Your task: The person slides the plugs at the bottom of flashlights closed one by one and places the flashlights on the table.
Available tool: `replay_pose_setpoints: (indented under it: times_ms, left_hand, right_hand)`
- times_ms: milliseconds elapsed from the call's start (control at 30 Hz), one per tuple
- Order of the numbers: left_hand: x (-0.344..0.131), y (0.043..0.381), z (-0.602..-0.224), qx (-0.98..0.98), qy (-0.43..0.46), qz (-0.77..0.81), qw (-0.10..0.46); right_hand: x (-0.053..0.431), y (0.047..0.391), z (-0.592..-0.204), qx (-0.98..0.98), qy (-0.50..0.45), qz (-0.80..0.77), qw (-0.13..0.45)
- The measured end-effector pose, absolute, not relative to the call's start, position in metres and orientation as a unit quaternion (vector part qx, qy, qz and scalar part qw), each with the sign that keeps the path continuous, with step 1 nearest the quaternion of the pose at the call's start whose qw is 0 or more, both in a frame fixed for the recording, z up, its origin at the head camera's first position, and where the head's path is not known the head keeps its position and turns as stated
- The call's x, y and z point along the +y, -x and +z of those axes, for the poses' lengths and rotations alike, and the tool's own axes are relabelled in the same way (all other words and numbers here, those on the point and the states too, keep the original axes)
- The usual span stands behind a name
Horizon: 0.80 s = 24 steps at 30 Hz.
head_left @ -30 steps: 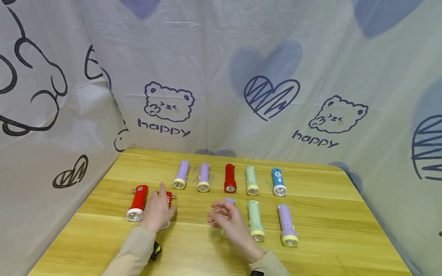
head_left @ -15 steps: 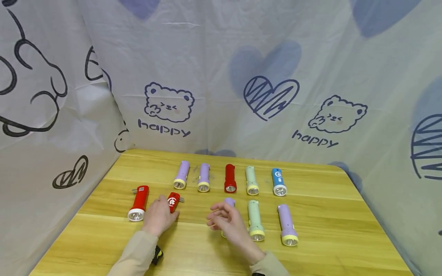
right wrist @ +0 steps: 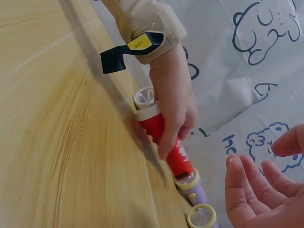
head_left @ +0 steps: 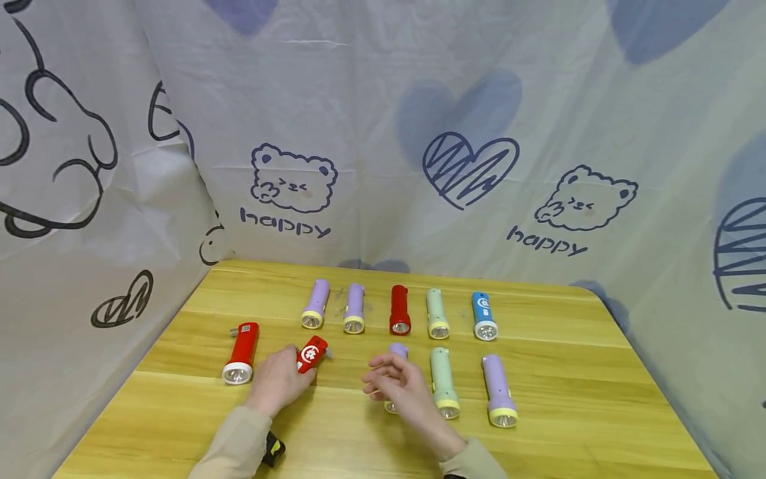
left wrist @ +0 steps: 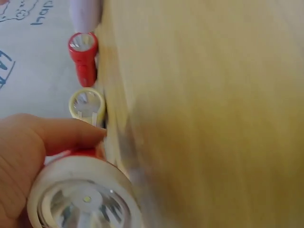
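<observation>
My left hand [head_left: 278,380] grips a red flashlight [head_left: 311,352] with a white logo, its tail pointing to the back right and metal plug prongs sticking out at the side. In the left wrist view the flashlight's white-rimmed lamp head [left wrist: 85,171] faces the camera, below the thumb. The right wrist view shows the same flashlight [right wrist: 153,124] tilted, held between thumb and fingers. My right hand [head_left: 403,392] hovers with loosely bent fingers and holds nothing; it partly hides a purple flashlight [head_left: 398,349]. Left of my left hand lies another red flashlight [head_left: 244,346] with a white head.
Along the back of the wooden table [head_left: 568,372] lie two purple flashlights [head_left: 354,303], an all-red one [head_left: 399,306], a mint green one [head_left: 436,309] and a blue one [head_left: 481,309]. Nearer, another green flashlight [head_left: 441,376] and a purple one [head_left: 495,382] lie right of my right hand.
My left hand has drawn back, its fingers closing on the red flashlight. The flashlight's tail has swung to the right. My right hand has barely moved.
</observation>
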<state>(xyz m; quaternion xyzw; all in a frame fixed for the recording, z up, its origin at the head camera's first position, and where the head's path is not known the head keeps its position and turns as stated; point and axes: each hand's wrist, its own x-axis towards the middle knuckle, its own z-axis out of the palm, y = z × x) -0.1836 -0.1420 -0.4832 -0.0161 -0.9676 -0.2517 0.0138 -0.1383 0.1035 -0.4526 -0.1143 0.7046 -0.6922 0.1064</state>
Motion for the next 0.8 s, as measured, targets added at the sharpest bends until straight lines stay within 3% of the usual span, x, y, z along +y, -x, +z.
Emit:
replay_pose_setpoints:
  times_ms: [367, 633, 800]
  left_hand:
    - [-0.121, 0.181, -0.461, -0.93, 0.07, -0.361, 0.017]
    - [-0.106, 0.179, -0.446, -0.916, 0.127, -0.379, -0.005]
    - [-0.095, 0.178, -0.438, -0.897, 0.191, -0.4, 0.012]
  right_hand:
    - [0.124, 0.143, -0.452, 0.701, 0.109, -0.699, 0.089]
    - [0.14, 0.152, -0.443, 0.715, 0.116, -0.689, 0.034]
    - [0.145, 0.157, -0.432, 0.718, 0.104, -0.688, -0.004]
